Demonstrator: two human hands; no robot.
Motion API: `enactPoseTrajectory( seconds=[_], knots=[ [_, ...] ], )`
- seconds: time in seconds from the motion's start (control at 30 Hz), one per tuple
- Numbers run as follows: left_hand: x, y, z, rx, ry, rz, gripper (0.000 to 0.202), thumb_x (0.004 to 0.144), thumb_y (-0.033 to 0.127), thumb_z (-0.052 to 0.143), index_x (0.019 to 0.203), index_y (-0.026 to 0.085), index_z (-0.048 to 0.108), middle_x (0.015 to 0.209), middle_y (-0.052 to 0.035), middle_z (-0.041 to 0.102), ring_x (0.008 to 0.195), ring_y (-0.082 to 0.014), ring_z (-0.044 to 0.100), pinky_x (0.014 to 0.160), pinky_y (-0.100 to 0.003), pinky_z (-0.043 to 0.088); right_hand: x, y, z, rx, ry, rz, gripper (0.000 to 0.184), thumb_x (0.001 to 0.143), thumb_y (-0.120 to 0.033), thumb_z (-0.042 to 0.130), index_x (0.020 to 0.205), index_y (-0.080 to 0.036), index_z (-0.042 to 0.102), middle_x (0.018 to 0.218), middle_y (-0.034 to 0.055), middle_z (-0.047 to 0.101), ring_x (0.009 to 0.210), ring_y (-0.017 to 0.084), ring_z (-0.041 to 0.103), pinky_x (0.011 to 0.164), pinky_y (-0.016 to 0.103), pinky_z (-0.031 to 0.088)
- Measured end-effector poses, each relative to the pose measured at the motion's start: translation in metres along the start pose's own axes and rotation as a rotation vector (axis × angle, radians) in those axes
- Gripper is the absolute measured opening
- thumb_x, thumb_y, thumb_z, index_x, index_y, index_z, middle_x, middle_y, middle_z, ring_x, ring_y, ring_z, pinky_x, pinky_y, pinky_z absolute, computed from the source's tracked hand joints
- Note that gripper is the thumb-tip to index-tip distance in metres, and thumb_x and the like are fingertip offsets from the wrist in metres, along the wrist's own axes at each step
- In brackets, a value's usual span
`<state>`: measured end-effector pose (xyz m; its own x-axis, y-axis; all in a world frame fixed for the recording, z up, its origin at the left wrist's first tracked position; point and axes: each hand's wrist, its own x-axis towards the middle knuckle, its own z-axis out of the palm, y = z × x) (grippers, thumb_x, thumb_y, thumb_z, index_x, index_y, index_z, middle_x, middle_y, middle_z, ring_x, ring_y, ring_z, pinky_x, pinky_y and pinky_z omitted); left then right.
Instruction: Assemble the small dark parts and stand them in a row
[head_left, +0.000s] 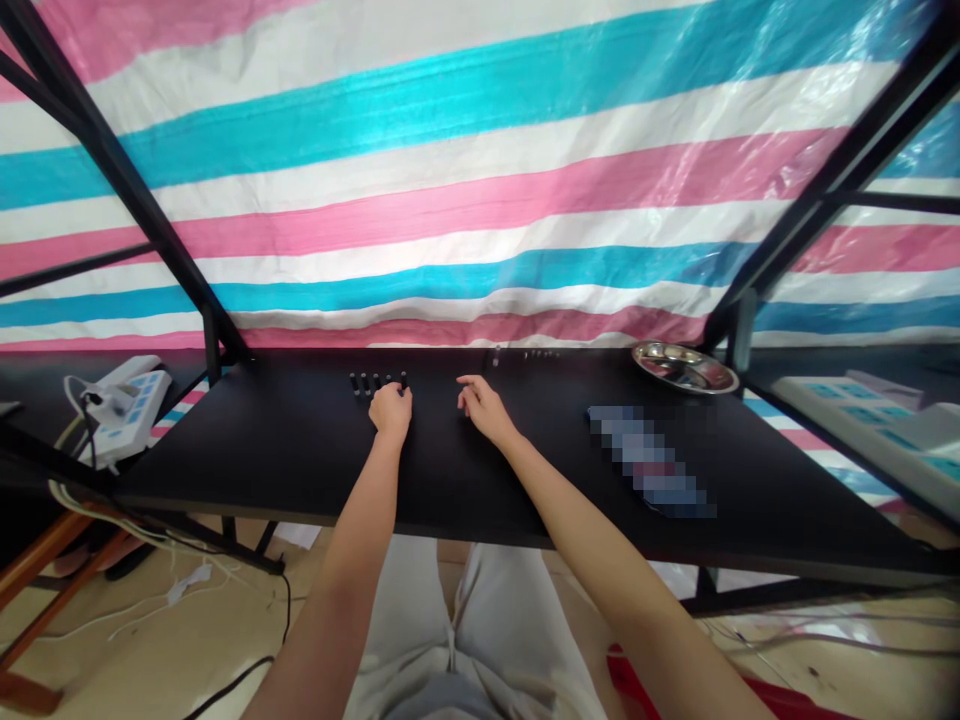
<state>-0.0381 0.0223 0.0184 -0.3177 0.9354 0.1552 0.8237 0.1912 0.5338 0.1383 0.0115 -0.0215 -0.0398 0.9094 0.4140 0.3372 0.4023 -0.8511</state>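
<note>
Several small black cylinders point(365, 383) with pale tops stand in a row on the left part of the black table point(465, 480). At the row's right end my left hand point(391, 410) has its fingers closed around one small black cylinder point(403, 380), which sticks up at the fingertips. My hand partly hides the cylinders beside it. To the right, my right hand point(486, 408) hovers over the table or rests lightly on it; I cannot tell which. Its fingers are loosely bent and apart, with nothing visible in them.
At the back edge are a small clear cylinder point(496, 356) and several tiny pieces point(541, 354). A divided metal plate point(684, 368) sits at the back right, near a blurred blue item point(649, 465). Power strips point(135, 410) lie left; black frame posts point(142, 220) rise at both sides.
</note>
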Motion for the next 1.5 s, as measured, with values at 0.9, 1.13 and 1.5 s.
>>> enactPoseTrajectory(
  seconds=[0.9, 1.13, 1.5],
  knots=[
    [0.004, -0.004, -0.001, 0.036, -0.044, -0.005, 0.028, 0.074, 0.036, 0.055, 0.094, 0.022, 0.069, 0.095, -0.0127, 0.066, 0.087, -0.0267, 0.062, 0.071, -0.033, 0.044, -0.002, -0.001, -0.003, -0.011, -0.025, 0.024, 0.024, 0.081, -0.033, 0.040, 0.091, -0.018, 0.055, 0.059, -0.0027, 0.054, 0.050, 0.010, 0.047, 0.055, 0.025, 0.040],
    [0.003, -0.002, -0.004, 0.033, -0.067, -0.007, 0.029, 0.075, 0.036, 0.054, 0.095, 0.022, 0.068, 0.096, -0.0132, 0.066, 0.088, -0.0281, 0.061, 0.072, -0.034, 0.045, -0.002, -0.002, -0.004, -0.002, -0.030, 0.025, 0.023, 0.080, -0.033, 0.042, 0.091, -0.018, 0.055, 0.058, -0.0027, 0.053, 0.052, 0.011, 0.048, 0.056, 0.026, 0.040],
    [-0.001, 0.003, -0.010, 0.096, -0.120, -0.023, 0.026, 0.076, 0.037, 0.054, 0.091, 0.022, 0.069, 0.097, -0.0106, 0.066, 0.091, -0.0267, 0.061, 0.075, -0.034, 0.046, -0.001, -0.002, -0.005, -0.013, -0.034, 0.020, 0.024, 0.080, -0.034, 0.042, 0.091, -0.018, 0.056, 0.057, -0.0032, 0.053, 0.052, 0.011, 0.049, 0.058, 0.025, 0.041]
  ],
)
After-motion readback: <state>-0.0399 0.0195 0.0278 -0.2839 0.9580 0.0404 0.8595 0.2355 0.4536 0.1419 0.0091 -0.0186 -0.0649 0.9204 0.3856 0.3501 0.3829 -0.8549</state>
